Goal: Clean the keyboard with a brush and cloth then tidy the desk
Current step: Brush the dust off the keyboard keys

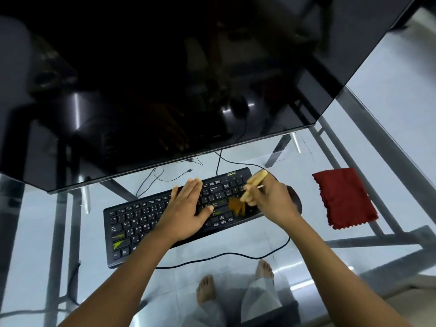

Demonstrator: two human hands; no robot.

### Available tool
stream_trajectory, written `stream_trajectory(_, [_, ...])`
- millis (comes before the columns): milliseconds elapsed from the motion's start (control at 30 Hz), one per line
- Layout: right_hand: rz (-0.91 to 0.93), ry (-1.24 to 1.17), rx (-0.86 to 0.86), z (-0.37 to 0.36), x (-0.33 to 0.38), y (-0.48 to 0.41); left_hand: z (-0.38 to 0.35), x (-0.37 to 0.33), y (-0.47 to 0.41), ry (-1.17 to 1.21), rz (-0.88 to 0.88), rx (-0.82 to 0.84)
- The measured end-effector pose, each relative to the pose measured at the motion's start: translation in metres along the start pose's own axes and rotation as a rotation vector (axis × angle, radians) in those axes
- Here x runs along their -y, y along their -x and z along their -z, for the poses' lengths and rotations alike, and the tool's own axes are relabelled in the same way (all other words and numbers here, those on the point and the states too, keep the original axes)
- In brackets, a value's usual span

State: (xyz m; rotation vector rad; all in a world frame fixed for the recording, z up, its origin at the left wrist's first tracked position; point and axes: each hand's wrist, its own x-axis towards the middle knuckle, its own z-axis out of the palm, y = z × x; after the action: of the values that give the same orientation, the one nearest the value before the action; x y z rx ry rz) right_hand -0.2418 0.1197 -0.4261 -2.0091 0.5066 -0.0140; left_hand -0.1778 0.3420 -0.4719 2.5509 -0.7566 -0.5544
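Black keyboard lies on the glass desk just below the dark monitor. Its long axis runs from near left to far right.

Left hand rests flat on the keys right of the middle. The fingers are straight, close together and pointing away from the person, with the thumb spread. It grasps nothing.

Right hand is curled round the pale wooden handle of the brush and holds it over the right end of the keyboard. The brush is tilted. Its handle end points up and away toward the keyboard's far right corner, and its brown bristles point down and to the left. The bristles touch the keys near the left thumb.

A dark rounded object sits at the keyboard's right end, mostly hidden behind the right hand; what it is cannot be told.

Red cloth lies flat on the glass to the right, well apart from the keyboard. A black cable curves along the keyboard's near side.
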Motion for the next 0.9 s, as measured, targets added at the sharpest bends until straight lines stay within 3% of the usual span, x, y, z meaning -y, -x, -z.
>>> stream_trajectory(67, [0.033,0.077,-0.221,0.0,0.004,-0.005,0.001,0.001,0.0,-0.027,-0.017,0.004])
stream_trajectory(133, [0.058,-0.058,-0.322,0.001,0.006,-0.01,-0.001,0.002,-0.002,-0.042,-0.023,0.005])
stream_trajectory(233, [0.051,-0.085,-0.07,-0.011,0.01,-0.013,-0.003,0.005,0.0,-0.066,-0.025,-0.013])
stream_trajectory(367, [0.083,-0.038,-0.273,-0.018,0.018,-0.016,-0.003,0.012,0.008,-0.031,0.003,-0.1])
stream_trajectory(500, [0.118,0.01,-0.002,-0.039,0.024,-0.01,0.002,0.03,0.025,-0.006,0.066,-0.23])
stream_trajectory(600, [0.153,-0.011,-0.137,-0.053,0.032,-0.003,0.004,0.042,0.039,-0.016,0.096,-0.279])
stream_trajectory(733, [0.204,0.023,0.196,-0.08,0.033,0.023,-0.001,0.057,0.056,-0.049,0.094,-0.304])
stream_trajectory(833, [0.275,0.013,-0.03,-0.085,0.032,0.026,-0.004,0.064,0.066,-0.028,0.119,-0.338])
stream_trajectory(900, [0.234,-0.081,0.0,-0.087,0.037,0.029,-0.003,0.07,0.073,0.004,0.129,-0.405])
